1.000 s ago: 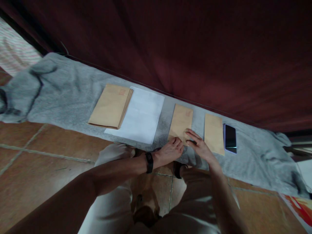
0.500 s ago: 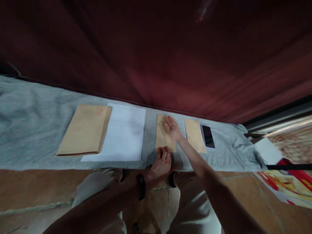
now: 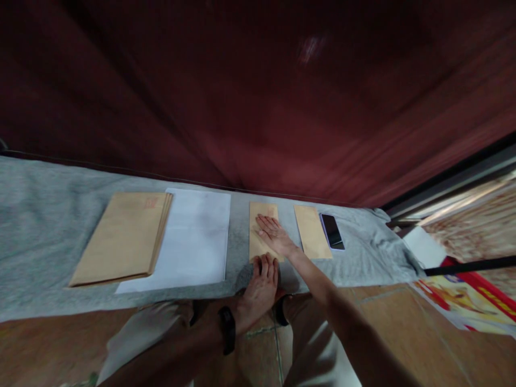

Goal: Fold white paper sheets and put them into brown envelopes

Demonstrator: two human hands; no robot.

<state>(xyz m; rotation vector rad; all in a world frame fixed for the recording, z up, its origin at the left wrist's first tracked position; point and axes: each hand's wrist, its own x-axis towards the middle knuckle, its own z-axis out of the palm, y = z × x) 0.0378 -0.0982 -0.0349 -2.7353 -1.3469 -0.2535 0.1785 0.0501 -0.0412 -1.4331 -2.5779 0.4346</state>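
Head view. Small brown envelope [image 3: 255,239] flat on grey cloth [image 3: 363,242], approx. mid-frame, directly ahead of the person; clock dirs. from it.

R hand [image 3: 276,236]: laid flat across envelope from 4 o'clock, fingers extended, gripping nothing; prob. spread so for even pressure w/o creasing. L hand [image 3: 261,287]: at 6 o'clock, fingers bent, slightly apart, tips at near edge; prob. steadying that end vs. sliding. Can't tell if L thumb pinches it.

9 o'clock: white paper [image 3: 197,239], partly under lg. brown envelope stack [image 3: 123,236], whose weight likely helps hold sheet down. 3 o'clock: 2nd small envelope [image 3: 313,232], then phone [image 3: 332,232] just beside; spacing presumably leaves hands room.
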